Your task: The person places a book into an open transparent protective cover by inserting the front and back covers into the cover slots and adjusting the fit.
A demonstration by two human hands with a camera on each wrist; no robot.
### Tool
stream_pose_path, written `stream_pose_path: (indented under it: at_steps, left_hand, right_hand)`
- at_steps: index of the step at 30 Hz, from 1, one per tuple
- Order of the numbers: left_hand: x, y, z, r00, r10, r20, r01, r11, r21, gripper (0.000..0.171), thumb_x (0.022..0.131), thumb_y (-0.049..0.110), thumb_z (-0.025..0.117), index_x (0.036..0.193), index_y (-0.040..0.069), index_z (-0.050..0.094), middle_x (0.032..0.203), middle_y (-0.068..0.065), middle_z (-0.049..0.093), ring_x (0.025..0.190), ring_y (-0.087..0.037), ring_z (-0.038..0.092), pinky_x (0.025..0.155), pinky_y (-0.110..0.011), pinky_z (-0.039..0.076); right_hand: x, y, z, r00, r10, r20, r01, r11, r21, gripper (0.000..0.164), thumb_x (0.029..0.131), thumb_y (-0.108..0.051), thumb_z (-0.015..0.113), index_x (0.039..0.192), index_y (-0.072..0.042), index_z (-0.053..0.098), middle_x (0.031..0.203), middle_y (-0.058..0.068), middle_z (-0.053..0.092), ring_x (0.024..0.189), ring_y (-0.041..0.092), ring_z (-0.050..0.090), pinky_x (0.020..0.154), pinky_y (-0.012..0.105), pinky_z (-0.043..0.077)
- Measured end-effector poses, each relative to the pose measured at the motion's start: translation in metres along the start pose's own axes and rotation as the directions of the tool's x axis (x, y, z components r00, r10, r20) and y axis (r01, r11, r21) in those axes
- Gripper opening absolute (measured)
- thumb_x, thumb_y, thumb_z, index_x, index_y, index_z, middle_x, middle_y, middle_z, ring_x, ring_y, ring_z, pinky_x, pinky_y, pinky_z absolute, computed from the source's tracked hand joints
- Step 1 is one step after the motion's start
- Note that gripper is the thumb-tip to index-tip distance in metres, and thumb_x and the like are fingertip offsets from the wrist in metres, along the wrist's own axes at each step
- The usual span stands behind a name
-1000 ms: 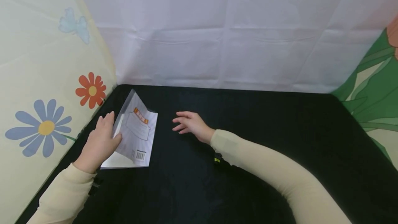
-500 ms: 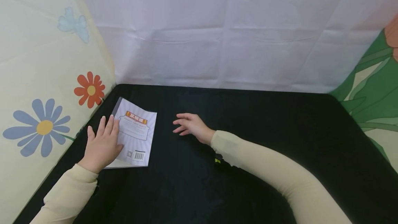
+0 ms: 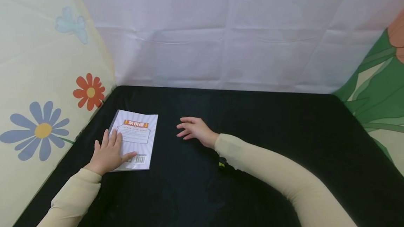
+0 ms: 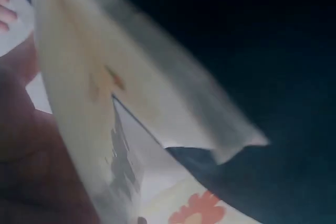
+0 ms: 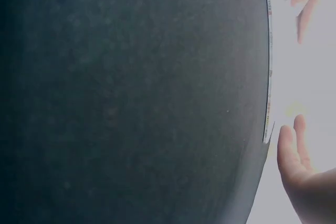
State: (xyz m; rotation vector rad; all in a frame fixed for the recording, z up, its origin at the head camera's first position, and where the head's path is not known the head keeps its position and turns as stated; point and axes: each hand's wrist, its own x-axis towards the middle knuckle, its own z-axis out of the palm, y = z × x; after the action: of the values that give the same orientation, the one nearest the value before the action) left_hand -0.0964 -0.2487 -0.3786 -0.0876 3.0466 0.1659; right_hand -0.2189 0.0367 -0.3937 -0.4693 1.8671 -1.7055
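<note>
A thin paperback book [image 3: 137,137] lies on the black table at the left in the head view, its pale cover with an orange title band and a barcode facing up. My left hand [image 3: 107,155] rests on its left side, fingers straight and spread, thumb beside the barcode. To the right of the book, my right hand [image 3: 199,131] stays apart from it, fingers loosely bent and holding nothing. In the right wrist view, the book's edge [image 5: 270,61] runs beyond my right fingers [image 5: 295,156]. Blurred pale surfaces fill much of the left wrist view, beside my left hand [image 4: 37,166].
The black table [image 3: 268,122] stretches away to the right. A white cloth [image 3: 221,38] hangs behind it. A cream backdrop with a blue flower [image 3: 43,130] and a red flower [image 3: 90,92] borders the left side, and a green leaf print [image 3: 385,97] the right.
The book's cover, raised at its far left corner before, has come down nearly flat. My left hand has moved right and nearer onto it. The right hand has hardly moved.
</note>
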Motion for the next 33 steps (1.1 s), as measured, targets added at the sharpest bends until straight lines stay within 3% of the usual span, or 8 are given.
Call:
stream_pose_path:
  at_steps: [7,14,19,27,30,33]
  left_hand:
    - [0.004,-0.008,0.006,0.994,-0.001,0.106,0.013,0.994,-0.107,0.109,0.086,0.056,0.066,0.148,-0.021,0.019,0.157,-0.041,0.011,0.143,-0.063,0.004,0.112,-0.076,0.007]
    - [0.008,-0.013,0.004,0.978,-0.002,0.210,0.043,0.981,-0.191,0.116,0.086,0.063,0.062,0.150,-0.020,0.011,0.158,-0.041,0.003,0.143,-0.062,-0.001,0.112,-0.076,0.002]
    - [0.009,-0.013,0.003,0.970,0.001,0.242,0.051,0.977,-0.207,0.119,0.084,0.063,0.064,0.150,-0.021,0.009,0.158,-0.041,0.002,0.143,-0.062,-0.002,0.112,-0.076,0.001]
    - [0.011,-0.010,-0.002,0.980,-0.002,0.198,0.034,0.987,-0.155,0.111,0.083,0.054,0.071,0.147,-0.022,0.020,0.155,-0.043,0.012,0.142,-0.063,0.004,0.111,-0.077,0.005]
    - [0.011,-0.001,-0.004,0.992,0.001,0.123,0.009,0.997,-0.079,0.094,0.082,0.042,0.078,0.140,-0.019,0.038,0.148,-0.043,0.032,0.136,-0.060,0.025,0.110,-0.076,0.017]
    - [0.011,0.012,-0.008,0.998,0.047,0.046,-0.047,0.999,0.008,0.070,0.079,0.028,0.084,0.125,-0.015,0.055,0.129,-0.039,0.054,0.115,-0.053,0.048,0.101,-0.071,0.035]
  right_hand:
    - [-0.001,0.000,-0.001,1.000,0.025,-0.019,-0.025,1.000,0.004,0.048,0.107,-0.014,0.045,0.151,0.005,0.037,0.140,0.024,0.057,0.112,0.032,0.069,0.092,0.038,0.057]
    - [-0.002,-0.001,-0.002,0.999,0.031,-0.026,-0.031,1.000,0.001,0.048,0.108,-0.015,0.045,0.151,0.004,0.037,0.141,0.023,0.057,0.111,0.031,0.069,0.092,0.038,0.057]
    - [-0.003,-0.003,-0.003,0.999,0.041,-0.027,-0.041,0.999,0.006,0.049,0.108,-0.015,0.045,0.152,0.003,0.036,0.141,0.022,0.057,0.111,0.031,0.069,0.091,0.038,0.057]
    - [-0.006,-0.006,-0.006,0.999,0.040,-0.037,-0.040,0.999,0.001,0.048,0.108,-0.014,0.044,0.151,0.004,0.036,0.141,0.023,0.057,0.111,0.030,0.069,0.091,0.038,0.057]
    - [-0.007,-0.006,-0.008,0.998,0.038,-0.041,-0.039,0.999,-0.003,0.048,0.108,-0.014,0.044,0.151,0.004,0.036,0.141,0.024,0.057,0.112,0.032,0.068,0.092,0.039,0.057]
    - [-0.009,-0.006,-0.009,0.998,0.037,-0.041,-0.037,0.999,-0.003,0.048,0.108,-0.014,0.044,0.151,0.004,0.036,0.141,0.024,0.056,0.113,0.033,0.068,0.092,0.040,0.056]
